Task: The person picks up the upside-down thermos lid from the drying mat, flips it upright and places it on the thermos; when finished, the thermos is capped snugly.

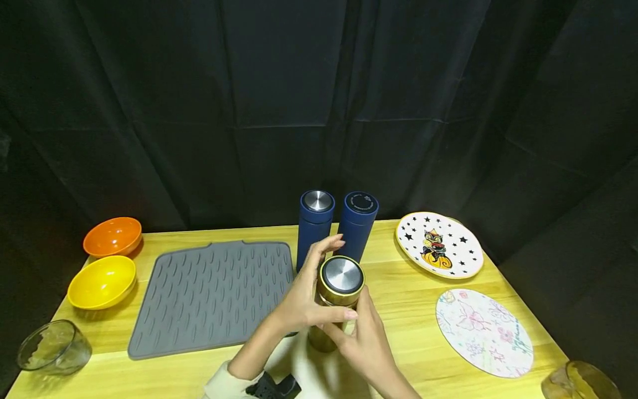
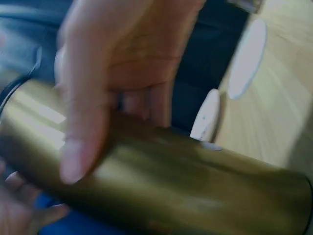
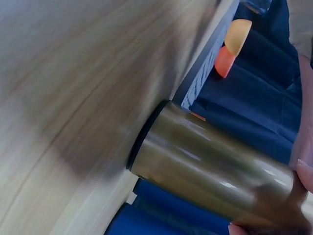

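A gold thermos [image 1: 343,275] with a silver-topped, black-rimmed lid stands upright near the front of the table. My left hand [image 1: 300,303] holds its upper part from the left; the thumb [image 2: 80,156] lies across the near side and the other fingers reach behind the bottle. From the right, my right hand [image 1: 368,346] grips it a little below the lid, thumb in front. The black base [image 3: 149,134] sits on the wood in the right wrist view. Just behind stand two blue thermoses [image 1: 315,227] [image 1: 356,227], their lower parts partly hidden by the hands and gold bottle.
A grey drying mat [image 1: 214,299] lies on the left, beside an orange bowl [image 1: 112,237], a yellow bowl [image 1: 102,282] and a glass [image 1: 56,349]. On the right are a star-patterned plate [image 1: 461,255], a round drawn-on mat [image 1: 483,332] and an amber glass [image 1: 578,382]. Dark curtains [image 1: 279,111] hang behind.
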### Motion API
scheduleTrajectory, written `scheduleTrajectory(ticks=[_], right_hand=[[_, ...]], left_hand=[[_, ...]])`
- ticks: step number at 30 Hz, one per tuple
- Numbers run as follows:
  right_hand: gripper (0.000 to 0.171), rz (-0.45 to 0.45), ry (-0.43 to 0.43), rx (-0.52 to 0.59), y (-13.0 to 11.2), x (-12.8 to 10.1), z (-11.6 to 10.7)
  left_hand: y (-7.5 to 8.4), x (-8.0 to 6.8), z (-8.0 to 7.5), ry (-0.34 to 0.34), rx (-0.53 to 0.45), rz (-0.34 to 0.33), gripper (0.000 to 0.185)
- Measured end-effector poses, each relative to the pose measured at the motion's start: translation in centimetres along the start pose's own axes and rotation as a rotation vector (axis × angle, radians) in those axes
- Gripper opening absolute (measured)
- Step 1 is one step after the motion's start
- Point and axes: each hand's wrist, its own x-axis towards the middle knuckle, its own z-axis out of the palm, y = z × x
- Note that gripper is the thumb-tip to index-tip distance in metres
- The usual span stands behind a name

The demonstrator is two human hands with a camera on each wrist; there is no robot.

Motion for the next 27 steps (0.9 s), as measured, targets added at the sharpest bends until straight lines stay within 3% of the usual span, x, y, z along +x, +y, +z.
scheduleTrajectory(ticks=[3, 6, 8, 10, 12, 15, 17, 21, 24, 27], right_hand=[[0.085, -0.014, 0.008, -0.018, -0.03, -0.03, 0.04], [0.085, -0.002, 0.009, -0.004, -0.03, -0.11, 0.06], [0.083, 0.007, 0.015, -0.001, 0.00, -0.15, 0.06], [0.081, 0.001, 0.022, -0.008, 0.06, -0.15, 0.07], [0.081, -0.006, 0.027, -0.017, 0.12, -0.13, 0.12], [0.080, -0.004, 0.023, -0.021, 0.17, -0.19, 0.18], [0.078, -0.005, 0.024, -0.016, 0.22, -0.25, 0.17], [0.077, -0.029, 0.039, -0.028, 0.32, -0.25, 0.15], [0.079, -0.026, 0.035, -0.012, 0.34, -0.22, 0.19], [0.076, -0.012, 0.032, -0.005, 0.34, -0.23, 0.20]], left_hand=[[0.23, -0.09, 0.20, 0.081, 0.036, -0.011, 0.080], [0.39, -0.11, -0.08, 0.015, -0.058, 0.003, 0.065], [0.49, -0.09, -0.21, -0.037, -0.071, -0.002, 0.072], [0.57, -0.07, -0.11, -0.035, 0.026, -0.014, 0.076], [0.59, -0.01, -0.03, -0.028, 0.055, -0.042, 0.080], [0.57, 0.11, -0.17, -0.055, -0.023, -0.061, 0.078], [0.58, 0.09, -0.31, -0.077, -0.067, -0.084, 0.088], [0.58, -0.19, -0.08, 0.003, 0.040, -0.105, 0.093], [0.39, -0.39, 0.05, 0.012, -0.058, -0.049, 0.072], [0.27, -0.47, 0.12, -0.028, -0.130, 0.012, 0.076]])
